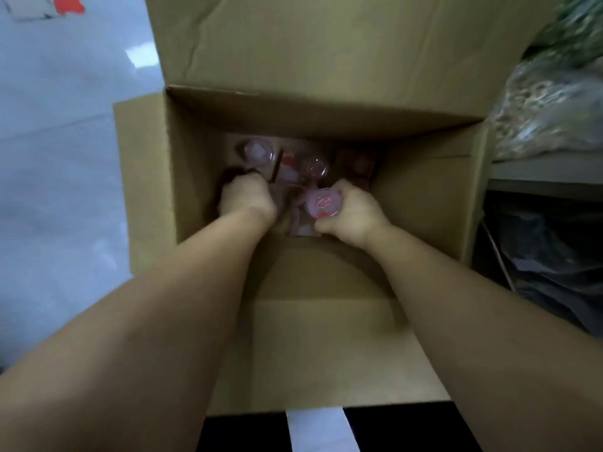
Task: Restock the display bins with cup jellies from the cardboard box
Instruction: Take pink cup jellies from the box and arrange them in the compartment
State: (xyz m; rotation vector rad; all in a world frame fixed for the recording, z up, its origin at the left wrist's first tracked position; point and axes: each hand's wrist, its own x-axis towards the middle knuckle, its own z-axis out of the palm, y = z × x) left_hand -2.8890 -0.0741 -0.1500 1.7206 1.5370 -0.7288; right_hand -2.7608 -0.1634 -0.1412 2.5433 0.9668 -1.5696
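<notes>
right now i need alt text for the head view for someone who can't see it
Both bare hands reach down into a large open brown cardboard box: the right hand grips a pink-lidded clear plastic cup jelly, while the left hand is curled low among more jelly cups on the box floor, its grasp too blurred to make out.

1. Pale, glossy floor (58,177) at left, catching blurred light reflections.
2. Standing on it, an open cardboard box (424,197), flaps folded outward on all sides.
3. Far left corner: a white and red scrap (42,4) lying flat on the floor, too blurred to identify.
4. At right, just beside the box, a grey shelf (541,177) bearing clear plastic bags (548,102) of blurred, light-coloured contents.
</notes>
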